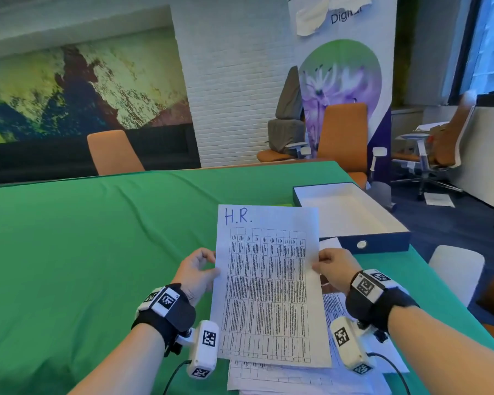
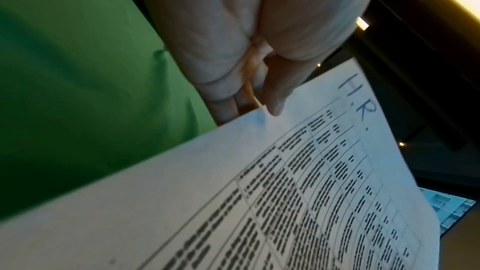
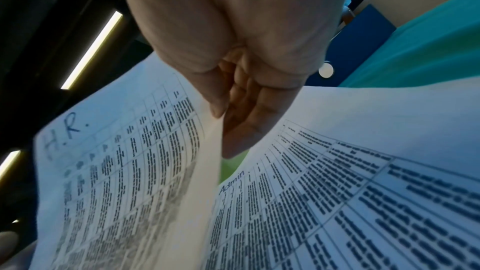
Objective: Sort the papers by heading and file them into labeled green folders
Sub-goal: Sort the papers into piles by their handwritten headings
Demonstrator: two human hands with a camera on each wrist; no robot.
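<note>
A white sheet headed "H.R." [image 1: 268, 283] with a printed table is held up above the green table. My left hand [image 1: 198, 270] pinches its left edge, thumb on the front [image 2: 275, 100]. My right hand [image 1: 332, 267] pinches the right edge [image 3: 218, 108]. Under the sheet lies a loose pile of printed papers [image 1: 305, 377]; the right wrist view shows one headed "Admin" [image 3: 324, 202]. A strip of light green [image 1: 280, 205] peeks out behind the sheet's top; I cannot tell whether it is a folder.
A dark blue box with a white inside [image 1: 351, 212] stands open at the right of the green tablecloth [image 1: 83, 238]. Orange chairs [image 1: 113, 152] stand behind the table. A white chair [image 1: 457, 269] sits close at the right edge.
</note>
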